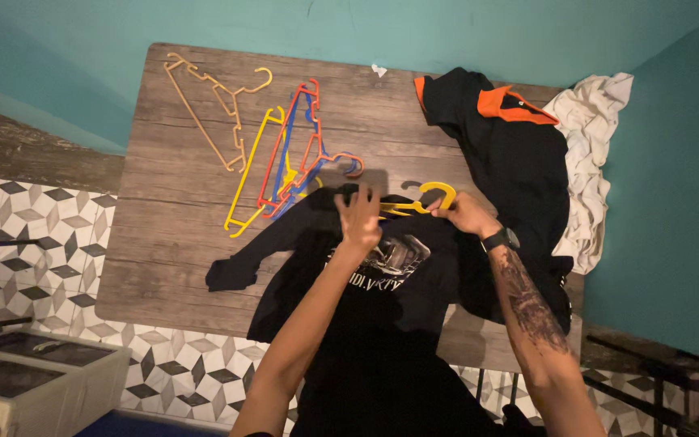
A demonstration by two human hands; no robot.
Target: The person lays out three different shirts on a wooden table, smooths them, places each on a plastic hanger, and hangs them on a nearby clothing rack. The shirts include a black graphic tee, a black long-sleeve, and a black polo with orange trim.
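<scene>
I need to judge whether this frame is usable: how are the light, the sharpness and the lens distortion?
Head view: dim, warm light; the black t-shirt loses its folds in shadow. The left hand and right hand at the yellow hanger look slightly soft. Wide-angle lens bends the table edges. No glare.

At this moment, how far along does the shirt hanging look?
Nothing looks hung yet. In hand: the left hand grips the collar of the black printed shirt lying on the table, while the right hand holds a yellow hanger at the neck. Left: a black and orange shirt, a pale cloth, and spare hangers lie unused.
</scene>
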